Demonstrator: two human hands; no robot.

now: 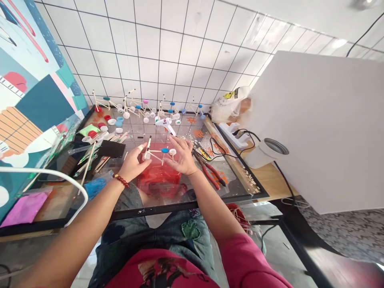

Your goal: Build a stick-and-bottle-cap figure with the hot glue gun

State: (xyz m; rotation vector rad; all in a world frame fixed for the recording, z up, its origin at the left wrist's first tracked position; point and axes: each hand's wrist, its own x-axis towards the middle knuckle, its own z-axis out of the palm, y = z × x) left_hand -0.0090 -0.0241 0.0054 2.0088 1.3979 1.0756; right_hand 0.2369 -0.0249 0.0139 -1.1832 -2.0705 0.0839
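Observation:
A small model of pale sticks and bottle caps, with a blue cap (165,150) and a white cap (173,152), is between my two hands above the glass tabletop. My left hand (135,161) has thumb and forefinger around its left end, by an upright black-tipped stick (149,143). My right hand (183,157) is beside the white cap, fingers stretched and apart; whether the thumb touches the model is unclear. Just beyond the hands lies a white glue gun (166,125). Red-handled pliers (211,172) lie right of my right hand.
Several similar stick-and-cap models (127,108) stand along the tiled wall. Loose caps (112,121), a black block (112,149) and sticks lie left. A black cable (220,146) crosses the right side, near a white power strip (235,136) and a white cylinder (264,154).

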